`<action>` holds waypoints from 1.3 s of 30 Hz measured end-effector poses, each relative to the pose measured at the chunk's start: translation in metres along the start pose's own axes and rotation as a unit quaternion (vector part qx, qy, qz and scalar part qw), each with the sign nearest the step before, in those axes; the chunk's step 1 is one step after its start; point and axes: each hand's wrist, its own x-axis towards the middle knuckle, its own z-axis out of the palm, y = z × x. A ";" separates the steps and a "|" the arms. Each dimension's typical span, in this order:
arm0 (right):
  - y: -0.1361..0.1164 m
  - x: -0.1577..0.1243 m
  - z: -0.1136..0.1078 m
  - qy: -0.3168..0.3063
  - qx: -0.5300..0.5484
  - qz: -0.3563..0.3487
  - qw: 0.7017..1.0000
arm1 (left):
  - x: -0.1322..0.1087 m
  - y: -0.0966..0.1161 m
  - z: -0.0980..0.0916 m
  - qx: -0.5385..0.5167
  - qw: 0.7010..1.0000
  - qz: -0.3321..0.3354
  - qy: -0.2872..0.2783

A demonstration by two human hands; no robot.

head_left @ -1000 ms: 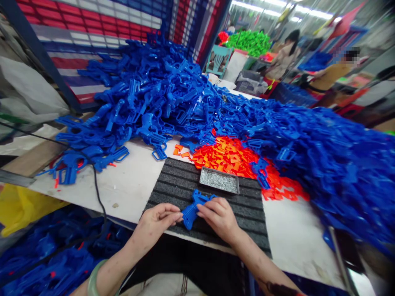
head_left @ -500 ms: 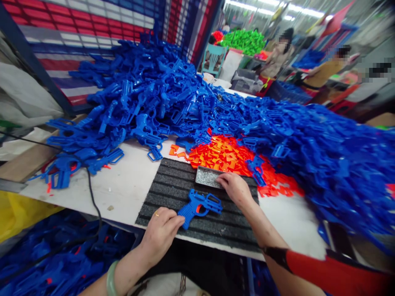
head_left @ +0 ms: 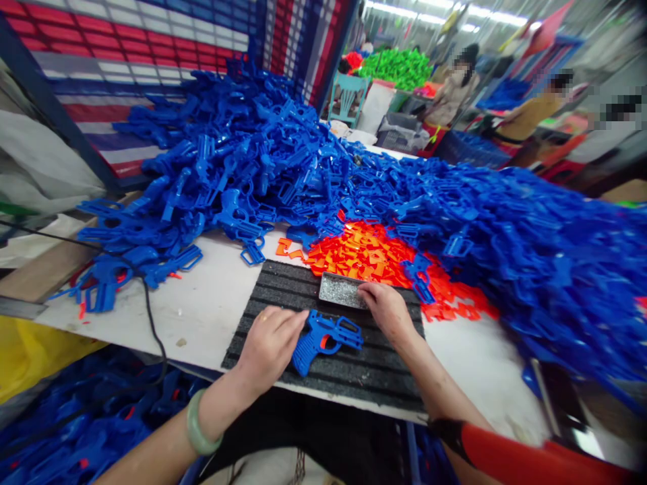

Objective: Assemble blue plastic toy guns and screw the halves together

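Observation:
A blue toy gun half (head_left: 306, 350) with an orange trigger lies on the dark ribbed mat (head_left: 263, 289). My left hand (head_left: 270, 343) is at its upper left, fingers pressed together, the tips by the rear of the gun; what they hold, if anything, is hidden. At the mat's back edge sits a small tray (head_left: 340, 291) of tiny silvery parts. My right hand (head_left: 387, 310) has its fingers pinched at the tray's right end, and anything between them is too small to make out.
Blue gun parts (head_left: 283, 148) are heaped behind the mat and to both sides. Orange pieces (head_left: 368, 252) lie behind the tray. A black cable (head_left: 151, 316) crosses the table's left part. People stand or sit in the background.
My left hand has moved up along the gun, from the bottom of its grip to its upper rear. My right hand has barely moved at the tray.

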 end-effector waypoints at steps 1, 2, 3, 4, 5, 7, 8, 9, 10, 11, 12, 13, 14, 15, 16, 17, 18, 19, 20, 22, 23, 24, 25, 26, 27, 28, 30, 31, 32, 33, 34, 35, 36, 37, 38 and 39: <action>0.000 0.000 0.001 0.005 0.000 -0.003 1.000 | 0.018 0.000 0.002 0.017 0.999 -0.008 -0.031; -0.001 0.001 0.002 0.009 0.000 -0.005 1.000 | 0.037 0.002 0.006 0.041 0.996 -0.019 -0.078; -0.001 0.001 0.003 0.013 0.000 -0.006 1.000 | 0.056 0.003 0.010 0.073 0.987 -0.029 -0.140; -0.002 0.002 0.004 0.017 0.001 -0.008 1.000 | 0.074 0.005 0.016 0.106 0.973 -0.039 -0.200; -0.002 0.003 0.004 0.019 0.001 -0.008 1.000 | 0.089 0.008 0.023 0.119 0.966 -0.044 -0.227; -0.003 0.003 0.005 0.024 0.004 -0.008 1.000 | 0.113 0.012 0.037 0.136 0.955 -0.054 -0.260; -0.003 0.003 0.005 0.026 0.007 -0.007 1.000 | 0.121 0.013 0.044 0.139 0.951 -0.060 -0.268; -0.003 0.003 0.004 0.028 0.010 -0.006 1.000 | 0.126 0.015 0.050 0.143 0.948 -0.066 -0.278; -0.003 0.002 0.004 0.029 0.014 -0.005 0.999 | 0.130 0.016 0.055 0.146 0.944 -0.070 -0.287; -0.003 0.001 0.003 0.030 0.018 -0.005 0.999 | 0.131 0.016 0.058 0.148 0.942 -0.071 -0.295; -0.003 -0.001 0.003 0.031 0.023 -0.006 0.999 | 0.132 0.017 0.060 0.148 0.940 -0.069 -0.299; -0.003 -0.002 0.002 0.031 0.027 -0.008 0.999 | 0.132 0.018 0.061 0.147 0.940 -0.066 -0.302; -0.003 -0.003 0.002 0.032 0.031 -0.011 0.999 | 0.131 0.018 0.061 0.146 0.940 -0.063 -0.302; -0.002 -0.005 0.002 0.032 0.034 -0.015 0.999 | 0.130 0.018 0.060 0.146 0.941 -0.060 -0.301; -0.002 -0.005 0.003 0.034 0.038 -0.019 0.999 | 0.129 0.018 0.060 0.145 0.942 -0.059 -0.298; -0.002 -0.006 0.003 0.036 0.041 -0.022 0.998 | 0.127 0.018 0.060 0.143 0.943 -0.059 -0.295; -0.002 -0.006 0.004 0.038 0.045 -0.024 0.998 | 0.126 0.018 0.060 0.139 0.945 -0.059 -0.291; -0.003 -0.007 0.004 0.042 0.049 -0.025 0.998 | 0.125 0.018 0.060 0.135 0.947 -0.059 -0.286; -0.003 -0.007 0.004 0.045 0.053 -0.027 0.997 | 0.124 0.018 0.061 0.129 0.950 -0.061 -0.279; -0.005 -0.008 0.004 0.053 0.062 -0.030 0.996 | 0.124 0.017 0.063 0.114 0.955 -0.064 -0.266; -0.006 -0.010 0.003 0.061 0.079 -0.025 0.995 | 0.123 0.016 0.063 0.102 0.958 -0.065 -0.260; -0.008 -0.012 0.003 0.068 0.109 -0.013 0.992 | 0.123 0.016 0.063 0.088 0.961 -0.065 -0.254; -0.009 -0.014 0.002 0.072 0.149 0.002 0.986 | 0.123 0.015 0.061 0.070 0.964 -0.064 -0.249; -0.011 -0.018 0.000 0.073 0.194 0.017 0.978 | 0.122 0.014 0.059 0.049 0.967 -0.063 -0.243; -0.013 -0.021 -0.001 0.067 0.237 0.026 0.969 | 0.121 0.013 0.056 0.026 0.969 -0.063 -0.235; -0.015 -0.025 -0.002 0.054 0.272 0.026 0.960 | 0.119 0.011 0.052 0.001 0.972 -0.066 -0.226; -0.018 -0.032 -0.004 0.018 0.310 0.000 0.951 | 0.111 0.008 0.044 -0.054 0.975 -0.078 -0.203; -0.019 -0.036 -0.004 0.000 0.318 -0.015 0.948 | 0.105 0.006 0.039 -0.079 0.975 -0.088 -0.190; -0.020 -0.039 -0.004 -0.014 0.323 -0.023 0.946 | 0.099 0.004 0.035 -0.098 0.974 -0.097 -0.179; -0.021 -0.042 -0.003 -0.024 0.324 -0.025 0.945 | 0.092 0.001 0.031 -0.121 0.971 -0.113 -0.170; -0.022 -0.044 -0.002 -0.029 0.322 -0.021 0.946 | 0.085 -0.001 0.027 -0.159 0.964 -0.138 -0.163; -0.023 -0.047 -0.001 -0.030 0.318 -0.013 0.948 | 0.077 -0.003 0.024 -0.213 0.948 -0.174 -0.158; -0.024 -0.049 0.001 -0.028 0.312 -0.004 0.950 | 0.070 -0.004 0.021 -0.278 0.923 -0.216 -0.153; -0.024 -0.050 0.002 -0.025 0.305 0.000 0.952 | 0.063 -0.006 0.019 -0.348 0.889 -0.261 -0.147; -0.025 -0.052 0.003 -0.021 0.297 -0.002 0.955 | 0.057 -0.006 0.017 -0.411 0.849 -0.301 -0.140; -0.026 -0.053 0.005 -0.017 0.288 -0.010 0.958 | 0.051 -0.007 0.015 -0.456 0.815 -0.333 -0.133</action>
